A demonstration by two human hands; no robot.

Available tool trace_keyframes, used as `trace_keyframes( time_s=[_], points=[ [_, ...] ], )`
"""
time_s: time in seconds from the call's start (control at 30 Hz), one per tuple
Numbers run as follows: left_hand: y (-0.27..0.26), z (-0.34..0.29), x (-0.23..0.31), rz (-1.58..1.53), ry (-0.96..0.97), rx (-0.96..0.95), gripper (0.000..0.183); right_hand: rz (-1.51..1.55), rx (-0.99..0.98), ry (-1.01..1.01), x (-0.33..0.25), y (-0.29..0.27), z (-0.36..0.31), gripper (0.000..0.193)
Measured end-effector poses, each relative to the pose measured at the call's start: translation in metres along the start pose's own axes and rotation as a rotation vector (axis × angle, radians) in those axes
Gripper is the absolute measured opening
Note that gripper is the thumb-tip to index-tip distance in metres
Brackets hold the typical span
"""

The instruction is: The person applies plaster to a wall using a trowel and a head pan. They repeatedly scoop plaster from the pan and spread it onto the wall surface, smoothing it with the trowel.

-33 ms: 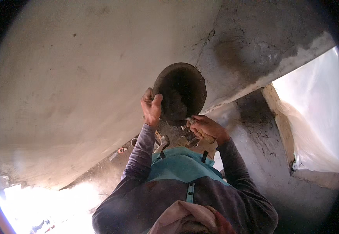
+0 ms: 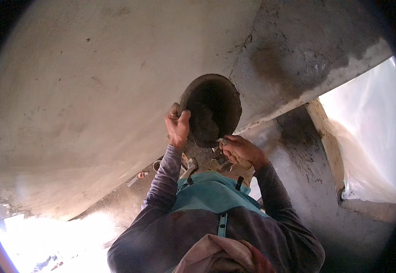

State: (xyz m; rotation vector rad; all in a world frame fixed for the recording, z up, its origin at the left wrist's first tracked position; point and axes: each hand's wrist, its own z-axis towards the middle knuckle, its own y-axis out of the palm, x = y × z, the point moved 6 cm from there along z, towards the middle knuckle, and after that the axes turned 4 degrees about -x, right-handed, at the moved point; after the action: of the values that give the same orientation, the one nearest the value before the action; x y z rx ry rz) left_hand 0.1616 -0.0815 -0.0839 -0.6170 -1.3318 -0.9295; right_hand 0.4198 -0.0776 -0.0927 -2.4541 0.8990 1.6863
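A dark, round bucket point(image 2: 234, 102) is held up before me, tilted so that its mouth faces me. My left hand point(image 2: 177, 126) grips its left rim, thumb inside the edge. Dark, wet-looking mortar point(image 2: 205, 125) lies in the lower part of the bucket. By the lower right rim, my right hand point(image 2: 240, 149) is closed round a tool with a pale handle point(image 2: 242, 160). The tool's working end is hidden or too dark to make out.
A pale plastered wall point(image 2: 93, 91) fills the left and top, meeting a greyer, cracked patch point(image 2: 298, 50) at the right. Beyond it, a window opening is covered with plastic sheeting point(image 2: 366, 150). Below, an orange-and-grey tool point(image 2: 141, 175) lies on the floor near a small container point(image 2: 156, 165).
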Motion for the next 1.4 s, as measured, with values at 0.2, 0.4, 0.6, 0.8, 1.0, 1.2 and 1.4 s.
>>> trace_keyframes(
  time_s=[0.2,0.4,0.6,0.8,1.0,1.2,1.4],
  points=[
    [-0.010,-0.001,-0.005,0.040,-0.029,0.048,0.027,-0.356,0.268,0.049,0.010,-0.019,0.008,0.042],
    [-0.021,-0.002,-0.031,0.124,-0.063,0.091,0.024,-0.793,0.523,-0.275,-0.003,-0.040,0.008,0.050],
    [-0.024,-0.022,-0.044,-0.022,-0.093,0.251,0.008,-0.485,0.374,0.076,0.001,-0.048,0.008,0.051],
    [-0.046,-0.022,-0.058,0.061,-0.186,0.196,0.006,-0.557,0.123,0.228,-0.021,-0.023,-0.002,0.050],
    [-0.067,-0.037,-0.053,-0.004,-0.134,0.291,0.016,-0.377,-0.164,0.156,-0.064,-0.010,-0.037,0.055],
    [-0.101,-0.048,-0.055,0.036,-0.225,0.329,0.021,-0.205,-0.168,0.255,-0.114,-0.146,-0.036,0.045],
    [-0.132,-0.088,-0.053,0.067,-0.209,0.407,0.015,-0.285,0.512,-0.537,-0.283,-0.293,-0.053,0.028]
  ],
)
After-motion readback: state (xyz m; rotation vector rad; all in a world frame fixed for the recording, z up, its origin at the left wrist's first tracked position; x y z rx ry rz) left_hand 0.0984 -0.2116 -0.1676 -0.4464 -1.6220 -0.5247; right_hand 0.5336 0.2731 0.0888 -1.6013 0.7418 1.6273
